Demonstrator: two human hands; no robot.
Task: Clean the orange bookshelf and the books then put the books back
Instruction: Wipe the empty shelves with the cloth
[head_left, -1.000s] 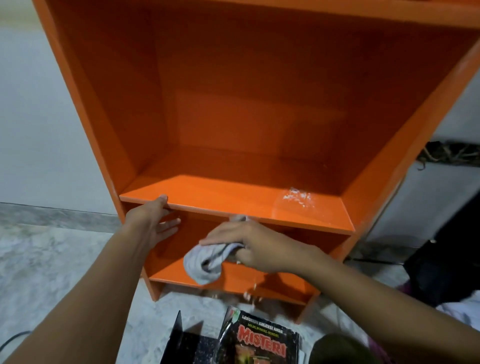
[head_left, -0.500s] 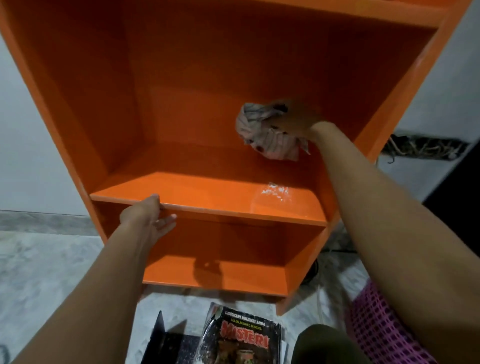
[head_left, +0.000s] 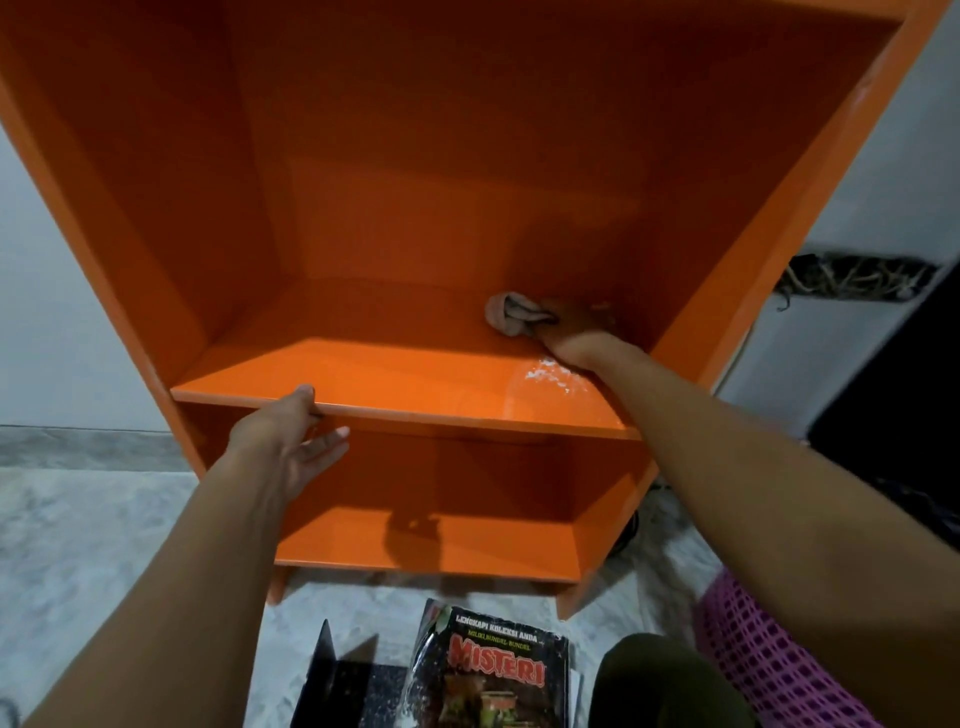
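The left hand (head_left: 291, 441) rested on the front edge of the glossy orange wooden bookshelf (head_left: 415, 379), thumb on top, fingers straight and loose below, grasping nothing. On the floor in front lay the dark paperback book with the red "MISTERI" title (head_left: 493, 675), not yet returned. In the right back corner of the middle shelf, the fingers of the right hand (head_left: 571, 335) were curled around the crumpled grey cloth (head_left: 511, 314). The patch of white dust (head_left: 548, 374) lay nearer the front, beside the wrist. In my judgement the forearm could smear it, or a forward sweep could push dust onto the book below.
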